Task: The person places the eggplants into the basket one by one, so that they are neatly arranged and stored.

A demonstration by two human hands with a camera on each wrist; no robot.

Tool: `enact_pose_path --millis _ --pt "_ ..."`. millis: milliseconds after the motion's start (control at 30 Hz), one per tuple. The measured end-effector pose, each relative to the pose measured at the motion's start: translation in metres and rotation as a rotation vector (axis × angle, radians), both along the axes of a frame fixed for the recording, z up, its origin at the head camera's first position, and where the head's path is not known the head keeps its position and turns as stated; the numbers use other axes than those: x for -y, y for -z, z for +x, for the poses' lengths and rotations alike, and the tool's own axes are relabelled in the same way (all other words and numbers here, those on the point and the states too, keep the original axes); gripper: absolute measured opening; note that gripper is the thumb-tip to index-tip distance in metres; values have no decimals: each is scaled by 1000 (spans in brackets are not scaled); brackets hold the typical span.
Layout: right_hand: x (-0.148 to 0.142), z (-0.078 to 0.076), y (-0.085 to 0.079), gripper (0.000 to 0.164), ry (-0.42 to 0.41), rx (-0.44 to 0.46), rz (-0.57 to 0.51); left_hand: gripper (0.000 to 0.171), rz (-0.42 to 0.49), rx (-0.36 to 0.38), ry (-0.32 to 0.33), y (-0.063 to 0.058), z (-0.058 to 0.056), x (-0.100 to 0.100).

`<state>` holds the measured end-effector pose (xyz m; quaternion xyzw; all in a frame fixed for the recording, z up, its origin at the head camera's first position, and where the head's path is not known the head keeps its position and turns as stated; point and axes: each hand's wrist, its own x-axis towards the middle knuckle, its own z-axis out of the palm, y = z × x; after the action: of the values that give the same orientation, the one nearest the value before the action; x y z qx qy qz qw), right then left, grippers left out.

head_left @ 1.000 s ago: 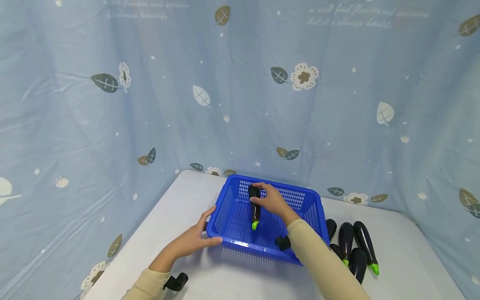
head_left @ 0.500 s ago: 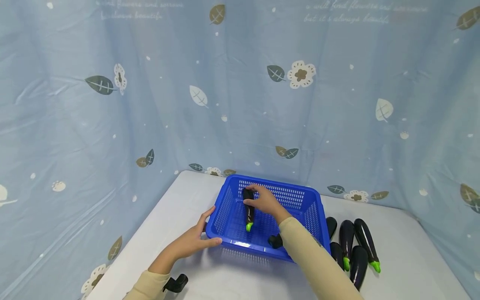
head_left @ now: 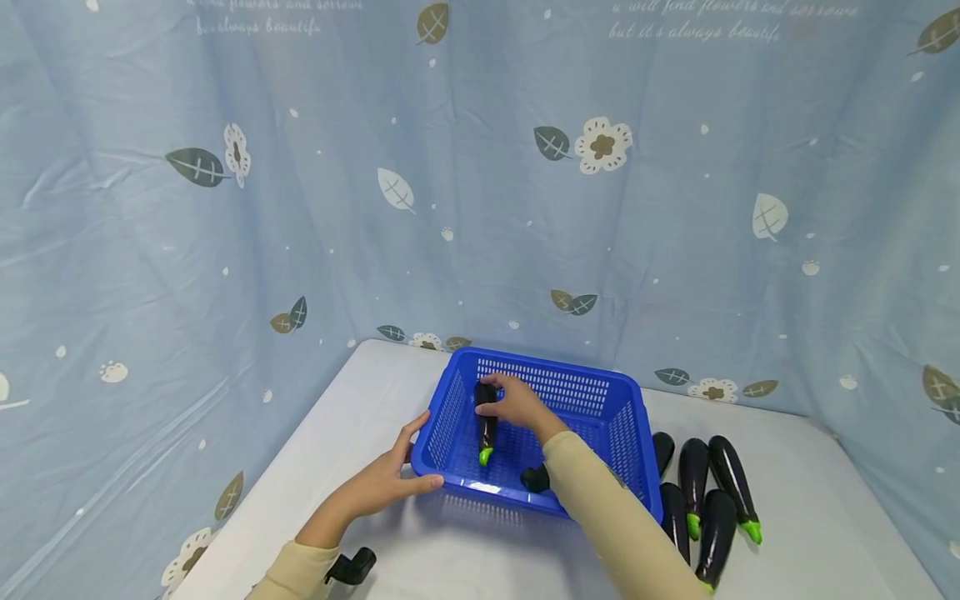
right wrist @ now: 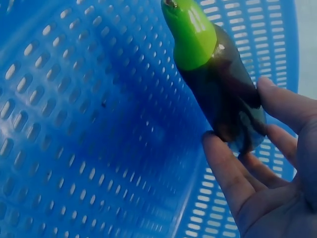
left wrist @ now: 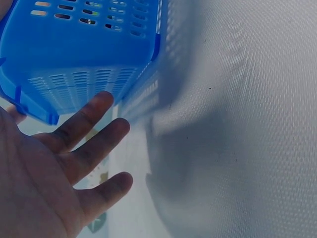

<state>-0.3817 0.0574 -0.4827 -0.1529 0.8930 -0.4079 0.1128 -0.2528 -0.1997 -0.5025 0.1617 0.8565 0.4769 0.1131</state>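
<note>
A blue plastic basket (head_left: 480, 485) with slotted walls stands on the white table. My right hand (head_left: 520, 406) is inside it and grips a dark eggplant (head_left: 487, 431) near its blunt end. The eggplant's green stem end (right wrist: 195, 39) points toward me, and in the right wrist view thumb and fingers close round the dark body. My left hand (head_left: 386, 479) rests at the basket's near left corner, its thumb against the front rim and index finger along the left rim. In the left wrist view, the other fingers (left wrist: 96, 151) spread straight beside the basket wall.
Several more eggplants (head_left: 693, 479) with green stem ends lie on the table just right of the basket. A patterned blue curtain (head_left: 480, 208) hangs behind and to the left of the white table (head_left: 375, 379). A black wrist camera mount (head_left: 352, 567) sits below my left wrist.
My right hand has moved left inside the basket with the eggplant, toward the left wall. My left hand has kept its place at the corner.
</note>
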Motion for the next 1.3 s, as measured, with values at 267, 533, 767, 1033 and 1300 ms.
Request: enact_pose_path --millis 267,533,767,1033,1300 --pt "6 3 -3 62 -25 29 31 104 6 -12 9 1 1 -1" --pt "8 4 -6 69 -89 -9 170 105 8 -13 20 2 -3 -3" --pt "9 6 -9 66 -124 26 174 104 26 -32 21 3 -3 -4" --pt "10 7 -9 70 -126 36 184 105 -7 -98 -25 4 -3 -3" --pt "7 7 -9 70 -108 28 172 108 -31 -114 -62 4 -1 -1"
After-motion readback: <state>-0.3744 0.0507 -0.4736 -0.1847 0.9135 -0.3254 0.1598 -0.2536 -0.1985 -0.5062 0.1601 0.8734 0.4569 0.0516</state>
